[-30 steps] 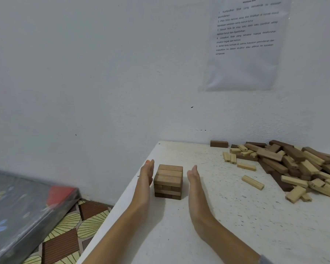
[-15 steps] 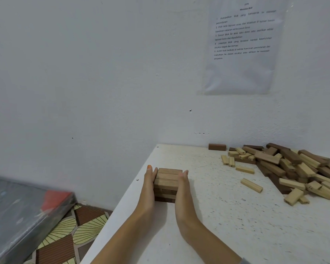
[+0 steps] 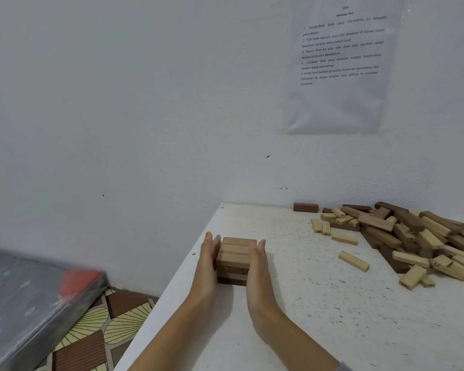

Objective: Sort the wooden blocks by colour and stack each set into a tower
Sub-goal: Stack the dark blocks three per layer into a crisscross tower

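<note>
A short tower of mid-brown blocks [image 3: 235, 257] stands near the left edge of the white speckled table [image 3: 319, 317], with darker layers showing at its base. The left hand [image 3: 207, 259] lies flat against the tower's nine o'clock side, fingers straight and together, an orange nail at the tip. The right hand [image 3: 257, 266] presses flat against the three o'clock side in the same way, so the stack sits squeezed between the two palms. At about two o'clock from the tower, well apart, lies a loose pile of blocks [image 3: 413, 236] mixing pale, mid-brown and dark pieces; a few pale ones lie scattered between pile and tower. One dark block [image 3: 305, 207] rests alone by the wall at one o'clock. A printed sheet [image 3: 338, 65] hangs on the white wall at twelve o'clock. At eight o'clock, below the table, are patterned floor tiles [image 3: 97, 333] and a blurred grey slab [image 3: 24, 303].
</note>
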Demonstrator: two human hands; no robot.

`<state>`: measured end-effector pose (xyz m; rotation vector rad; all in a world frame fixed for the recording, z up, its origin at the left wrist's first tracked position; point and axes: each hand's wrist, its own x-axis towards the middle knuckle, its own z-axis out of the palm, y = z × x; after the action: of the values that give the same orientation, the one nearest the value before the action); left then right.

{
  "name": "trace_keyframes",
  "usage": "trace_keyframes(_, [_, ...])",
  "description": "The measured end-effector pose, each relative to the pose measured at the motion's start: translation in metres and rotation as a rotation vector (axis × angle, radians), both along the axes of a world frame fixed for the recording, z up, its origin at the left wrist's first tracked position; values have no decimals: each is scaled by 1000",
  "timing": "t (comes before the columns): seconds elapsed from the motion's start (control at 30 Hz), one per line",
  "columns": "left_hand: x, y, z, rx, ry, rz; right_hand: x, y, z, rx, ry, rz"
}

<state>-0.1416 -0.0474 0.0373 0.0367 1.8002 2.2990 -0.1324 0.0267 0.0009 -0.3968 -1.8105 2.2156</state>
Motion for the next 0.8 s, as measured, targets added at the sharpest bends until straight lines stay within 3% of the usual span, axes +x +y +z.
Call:
trace_keyframes(0.1, [-11, -6, -4, -72, 144, 105, 8, 7, 10, -3, 11, -15])
trace_keyframes(0.2, [-12, -10, -5, -112, 401, 218, 20, 19, 24, 39, 21, -22])
trace_keyframes(0.33, [4, 2, 3, -116, 647, 244, 38, 47, 40, 127, 88, -39])
trace_keyframes(0.5, [29, 47, 13, -157, 772, 91, 59, 100, 56, 272, 121, -170])
trace_keyframes(0.8, [15, 149, 25, -251, 792, -161, 83, 219, 81, 373, 88, -446])
